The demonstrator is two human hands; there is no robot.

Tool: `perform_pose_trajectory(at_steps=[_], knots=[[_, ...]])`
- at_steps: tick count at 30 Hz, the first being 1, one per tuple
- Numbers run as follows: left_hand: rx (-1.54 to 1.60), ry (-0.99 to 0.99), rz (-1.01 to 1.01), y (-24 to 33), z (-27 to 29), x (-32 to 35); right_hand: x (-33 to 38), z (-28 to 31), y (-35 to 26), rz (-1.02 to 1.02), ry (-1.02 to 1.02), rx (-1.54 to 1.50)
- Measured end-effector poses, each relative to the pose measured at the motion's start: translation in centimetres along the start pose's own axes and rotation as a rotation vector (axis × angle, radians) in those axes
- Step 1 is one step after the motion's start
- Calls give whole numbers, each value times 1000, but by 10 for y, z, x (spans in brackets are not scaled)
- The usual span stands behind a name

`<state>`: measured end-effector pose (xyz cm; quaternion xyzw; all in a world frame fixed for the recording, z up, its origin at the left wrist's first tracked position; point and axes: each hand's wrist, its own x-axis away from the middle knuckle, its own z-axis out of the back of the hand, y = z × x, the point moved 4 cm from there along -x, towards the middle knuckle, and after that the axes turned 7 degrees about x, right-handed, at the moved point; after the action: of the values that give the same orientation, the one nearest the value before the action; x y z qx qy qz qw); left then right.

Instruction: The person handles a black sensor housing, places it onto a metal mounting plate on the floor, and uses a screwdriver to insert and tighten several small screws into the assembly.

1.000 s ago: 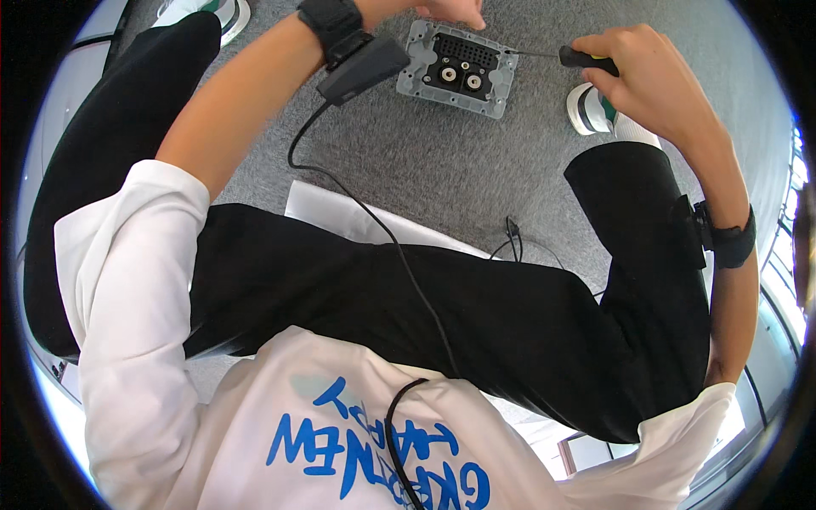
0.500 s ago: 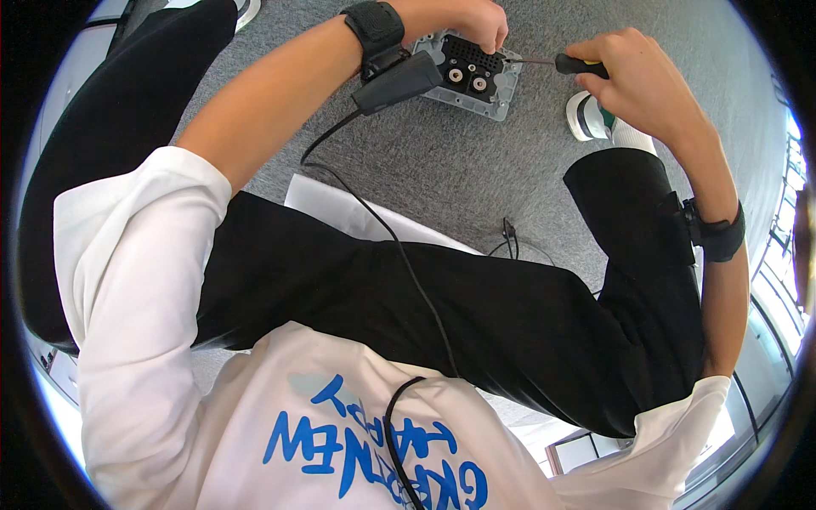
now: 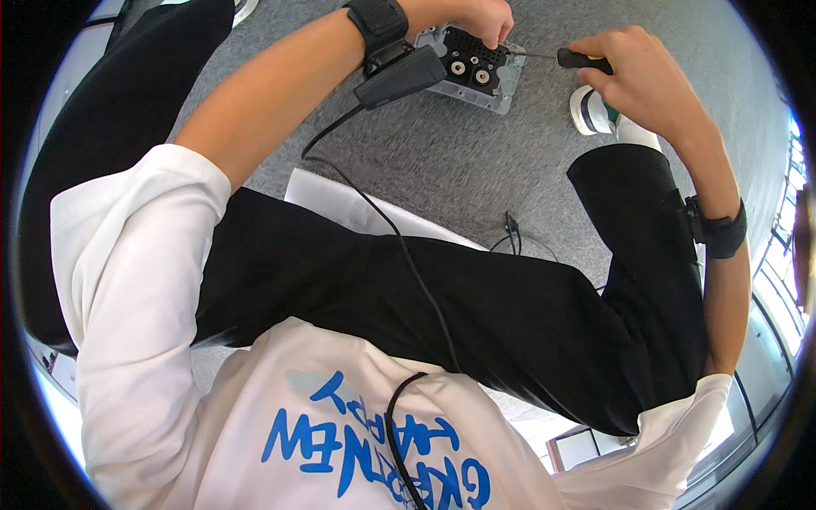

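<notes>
A grey metal housing [image 3: 501, 99] with a black panel [image 3: 476, 64] lies tilted on the carpet at the top middle. Two round metal-rimmed fittings show on the panel. My left hand [image 3: 488, 21] reaches over its far side with fingers pinched down at the panel; whatever they hold is hidden. From the right, my right hand [image 3: 646, 81] grips the black handle of a screwdriver [image 3: 575, 59], thumb and fingers wrapped round it. The thin shaft runs left to the panel's right edge, close to my left fingertips. Exactly where the tip sits is too small to tell.
A black box [image 3: 401, 78] hangs at my left wrist strap, its cable [image 3: 374, 204] trailing over my leg. White sheet material [image 3: 340, 202] lies beyond my bent leg, with a thin black cable [image 3: 511, 228] on the carpet. My shoe [image 3: 586, 111] is below the right hand.
The whole view has shifted slightly, the housing now appearing a little higher. Both hands and the screwdriver keep nearly the same places relative to it.
</notes>
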<state>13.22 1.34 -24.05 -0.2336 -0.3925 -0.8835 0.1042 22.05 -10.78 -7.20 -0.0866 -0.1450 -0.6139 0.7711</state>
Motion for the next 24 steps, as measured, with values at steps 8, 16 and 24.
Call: perform_pose_trajectory(at_steps=[8,16,24], knots=[[-38,32,-12,-4,-3,2,-3,-3,0,-7,10,14],[-58,48,-40,1,-3,-3,1,-12,9,-129,-67,-43],[-106,68,-54,4,-6,-7,0,-8,6,-189,-103,-96]])
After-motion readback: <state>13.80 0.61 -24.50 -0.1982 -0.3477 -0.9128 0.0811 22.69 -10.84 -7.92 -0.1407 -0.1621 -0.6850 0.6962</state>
